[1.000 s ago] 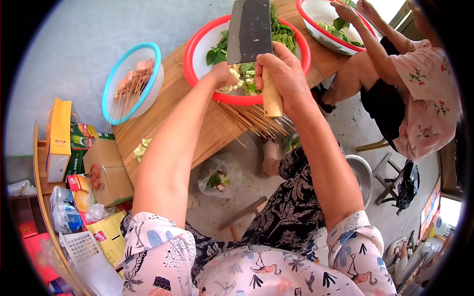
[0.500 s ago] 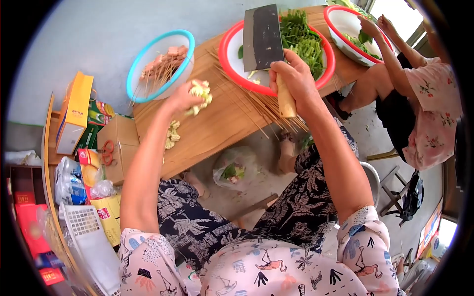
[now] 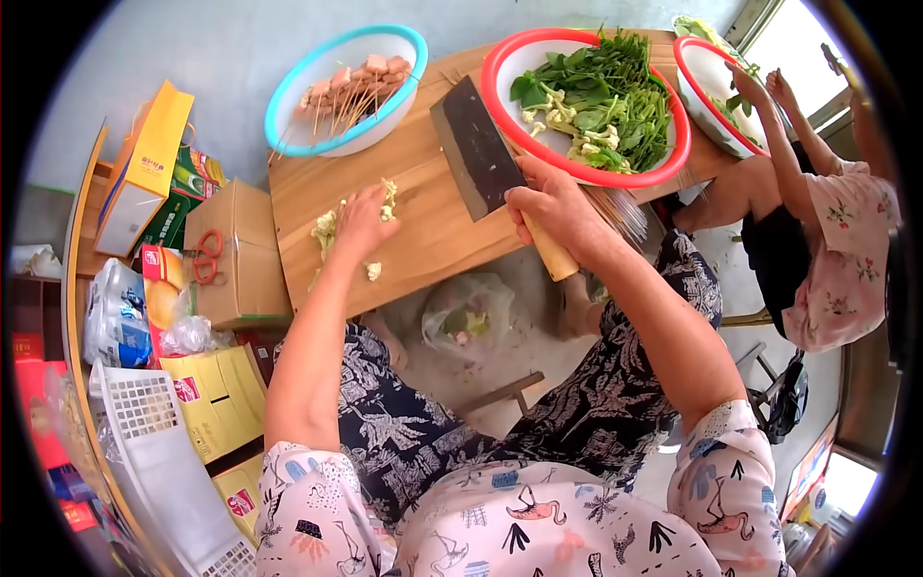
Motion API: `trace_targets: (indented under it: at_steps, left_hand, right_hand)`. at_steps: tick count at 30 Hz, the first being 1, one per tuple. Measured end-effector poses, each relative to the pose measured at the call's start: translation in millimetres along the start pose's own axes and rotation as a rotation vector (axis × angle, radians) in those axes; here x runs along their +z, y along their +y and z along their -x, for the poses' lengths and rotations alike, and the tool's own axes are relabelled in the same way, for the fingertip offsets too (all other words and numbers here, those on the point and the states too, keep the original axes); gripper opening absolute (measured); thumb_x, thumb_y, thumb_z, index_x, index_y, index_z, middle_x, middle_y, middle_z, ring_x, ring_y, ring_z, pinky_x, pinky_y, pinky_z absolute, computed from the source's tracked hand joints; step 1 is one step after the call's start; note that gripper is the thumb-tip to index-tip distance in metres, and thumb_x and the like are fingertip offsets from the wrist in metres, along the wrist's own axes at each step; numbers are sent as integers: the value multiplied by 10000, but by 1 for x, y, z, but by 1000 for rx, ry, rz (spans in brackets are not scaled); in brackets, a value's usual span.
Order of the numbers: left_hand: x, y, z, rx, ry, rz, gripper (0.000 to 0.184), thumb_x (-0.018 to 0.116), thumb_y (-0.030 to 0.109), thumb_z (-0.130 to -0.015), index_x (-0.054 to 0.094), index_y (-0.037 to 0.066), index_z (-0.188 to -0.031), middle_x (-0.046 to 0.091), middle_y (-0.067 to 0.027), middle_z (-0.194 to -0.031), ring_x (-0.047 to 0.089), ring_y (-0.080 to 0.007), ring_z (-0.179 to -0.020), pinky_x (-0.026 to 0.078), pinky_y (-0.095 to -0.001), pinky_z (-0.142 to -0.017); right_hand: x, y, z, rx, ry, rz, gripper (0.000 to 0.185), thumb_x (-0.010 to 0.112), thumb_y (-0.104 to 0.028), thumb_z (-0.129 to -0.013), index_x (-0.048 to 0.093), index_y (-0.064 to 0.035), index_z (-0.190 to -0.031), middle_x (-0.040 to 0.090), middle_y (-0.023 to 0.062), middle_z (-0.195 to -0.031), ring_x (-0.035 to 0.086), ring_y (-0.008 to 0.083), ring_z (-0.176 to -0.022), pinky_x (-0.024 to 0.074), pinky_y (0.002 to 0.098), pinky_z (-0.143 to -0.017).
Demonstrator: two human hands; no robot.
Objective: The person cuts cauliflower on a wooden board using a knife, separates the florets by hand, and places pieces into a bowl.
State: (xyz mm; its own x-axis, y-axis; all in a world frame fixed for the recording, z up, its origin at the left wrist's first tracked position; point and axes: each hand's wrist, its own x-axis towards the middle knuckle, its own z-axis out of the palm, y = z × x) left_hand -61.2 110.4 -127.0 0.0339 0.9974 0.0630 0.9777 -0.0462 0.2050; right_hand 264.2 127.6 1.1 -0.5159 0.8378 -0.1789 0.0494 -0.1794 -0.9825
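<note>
My right hand (image 3: 553,207) is wrapped round the wooden handle of a cleaver (image 3: 473,146), whose broad blade hangs low over the wooden table (image 3: 428,226). On the table's left part my left hand (image 3: 362,223) rests on pale cauliflower pieces (image 3: 325,231), with bits showing around its fingers; whether it grips any is hidden. A red-rimmed bowl (image 3: 685,144) right of the cleaver holds leafy greens (image 3: 625,87) and cauliflower florets (image 3: 598,146). Behind my left hand stands a blue-rimmed bowl (image 3: 279,91) of skewered pink meat (image 3: 358,85).
A person (image 3: 841,212) sits at the right, hands above another red-rimmed bowl (image 3: 685,58). Skewers (image 3: 618,210) lie by the near table edge. A cardboard box (image 3: 236,255) with red scissors (image 3: 205,257) stands left. A plastic bag (image 3: 468,313) lies on the floor.
My left hand has moved from the red-rimmed bowl to the table's left part, carrying cauliflower on the way. My right hand has lowered the cleaver toward the table, left of that bowl.
</note>
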Motion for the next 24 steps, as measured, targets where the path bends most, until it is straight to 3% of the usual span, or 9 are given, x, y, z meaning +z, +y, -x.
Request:
trace_targets:
  at_steps: [3, 9, 16, 18, 24]
  left_hand:
    - [-7, -1, 2, -77, 35, 244, 471, 722, 213, -736, 646, 98, -1187, 577, -118, -1268, 558, -345, -1118, 440, -448, -966]
    - [3, -12, 6, -16, 147, 271, 227, 633, 59, -815, 716, 101, -1022, 639, -134, -1087, 592, -342, -1046, 476, -419, -886]
    - [12, 8, -8, -137, 68, 330, 189, 685, 56, -806, 723, 75, -990, 649, -110, -1087, 594, -312, -1034, 460, -407, -905]
    - [17, 14, -12, 26, 146, 184, 191, 706, 61, -779, 741, 123, -956, 655, -72, -1028, 594, -295, -1013, 460, -407, -893]
    - [26, 28, -22, 0, 145, 11, 182, 716, 33, -739, 713, 94, -910, 649, -76, -996, 577, -293, -1024, 450, -408, -878]
  right_hand:
    - [0, 10, -3, 46, 4, 51, 240, 509, -38, -824, 533, 28, -1054, 560, 66, -669, 559, 145, -503, 456, 296, -506]
    - [0, 26, -5, 84, -7, 144, 196, 523, -54, -820, 534, 32, -996, 567, 72, -671, 569, 147, -514, 471, 304, -519]
    - [3, 36, -4, 84, -51, 194, 197, 560, -84, -824, 534, 34, -981, 579, 83, -672, 580, 160, -510, 471, 316, -508]
    - [3, 35, -4, 91, -50, 219, 200, 559, -87, -828, 534, 34, -986, 582, 93, -675, 582, 163, -507, 472, 321, -505]
    - [-2, 42, -3, 104, -49, 384, 228, 562, -105, -833, 542, 24, -1020, 593, 128, -658, 589, 191, -493, 482, 349, -513]
